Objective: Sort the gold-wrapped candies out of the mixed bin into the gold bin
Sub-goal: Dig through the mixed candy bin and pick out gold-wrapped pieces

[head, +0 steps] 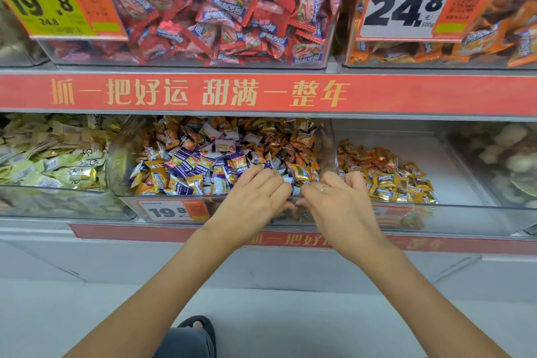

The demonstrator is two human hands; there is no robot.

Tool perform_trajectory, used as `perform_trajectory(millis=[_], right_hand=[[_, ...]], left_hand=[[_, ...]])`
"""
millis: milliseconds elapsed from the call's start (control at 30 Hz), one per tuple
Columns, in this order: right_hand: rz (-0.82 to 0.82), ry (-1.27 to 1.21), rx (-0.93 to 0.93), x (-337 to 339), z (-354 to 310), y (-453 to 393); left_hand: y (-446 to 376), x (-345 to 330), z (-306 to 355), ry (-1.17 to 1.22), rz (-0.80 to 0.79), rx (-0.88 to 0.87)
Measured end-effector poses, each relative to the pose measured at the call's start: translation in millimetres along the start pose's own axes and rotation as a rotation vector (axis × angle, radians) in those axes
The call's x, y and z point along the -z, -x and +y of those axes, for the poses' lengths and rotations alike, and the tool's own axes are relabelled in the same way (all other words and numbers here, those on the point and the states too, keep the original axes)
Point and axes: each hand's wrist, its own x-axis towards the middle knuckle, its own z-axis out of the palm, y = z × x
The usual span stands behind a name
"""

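While both hands dig at the near edge of the mixed bin (186,154), purple candies (186,167) could get scooped too. The left hand (255,197) and right hand (334,197) curl their fingers; what they pinch cannot be told.

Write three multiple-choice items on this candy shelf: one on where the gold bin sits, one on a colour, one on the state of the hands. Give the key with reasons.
1. Where is the gold bin relative to the mixed bin?
A. To its right, same shelf
B. On the shelf above
C. To its left

2. Which wrapper colour, besides gold, fills the mixed bin?
A. Red
B. Purple and white
C. Green

3. Where are the left hand and right hand?
A. Both resting on the upper shelf
B. One in each bin
C. Both at the mixed bin's front edge, fingers curled

Key:
1. A, the bin holding only gold candies adjoins the mixed bin's right wall.
2. B, purple-and-white wrappers lie among the gold ones.
3. C, both hands meet over the front rim; what they hold is hidden.
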Motion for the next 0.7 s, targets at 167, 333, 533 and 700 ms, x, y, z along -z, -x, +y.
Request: perform_trajectory(millis=[167,333,533,700], right_hand=[[0.058,-0.090,-0.057,-3.7,-1.9,-0.8],[0.041,-0.163,-0.103,-1.8,-6.6,-4.2],[0.031,-0.245,-0.131,-1.3,-5.3,-5.7],[0.104,-0.166,-0.117,17.4,-3.9,-9.8]], left_hand=[[40.3,33.9,-26.3,-0.028,0.137,0.440],[89.2,33.6,-71.4,-0.167,0.054,0.508],[79.5,29.9,-90.4,-0.221,0.099,0.333],[68.0,43.6,-98.5,-0.207,0.145,0.378]])
